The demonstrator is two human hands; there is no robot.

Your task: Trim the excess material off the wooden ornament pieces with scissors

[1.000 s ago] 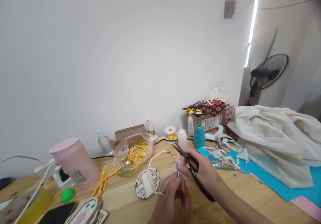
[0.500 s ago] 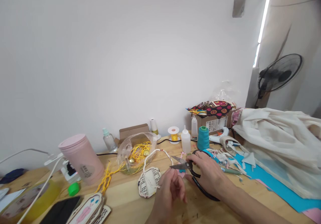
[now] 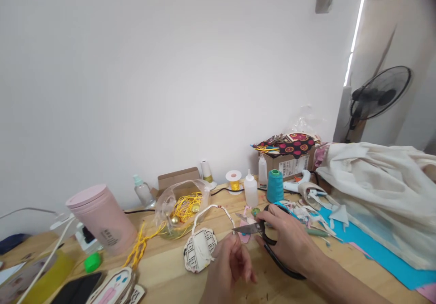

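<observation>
My right hand (image 3: pixel 289 238) grips black-handled scissors (image 3: pixel 264 236), their blades pointing left and slightly apart above the wooden table (image 3: pixel 170 267). My left hand (image 3: pixel 230 263) is closed in a pinch just below the blade tips, on something too small to make out. A white fretwork wooden ornament (image 3: pixel 200 249) with a white cord loop (image 3: pixel 213 211) lies just left of my left hand. A small pink scrap (image 3: pixel 244 237) lies under the blades.
A pink tumbler (image 3: pixel 102 220), a plastic bag of yellow cord (image 3: pixel 182 206), glue bottles (image 3: pixel 251 190), a teal thread spool (image 3: pixel 275 186), a cardboard box (image 3: pixel 288 161) and white cloth (image 3: pixel 378 186) over blue sheet (image 3: pixel 374 249) crowd the table. A phone (image 3: pixel 76 288) and wooden cutouts (image 3: pixel 116 286) lie front left. A fan (image 3: pixel 379 93) stands at the right.
The scissors swung down from pointing up-left to lying nearly level, blades toward my left hand. My left hand dropped slightly and stayed pinched. The view shifted a little.
</observation>
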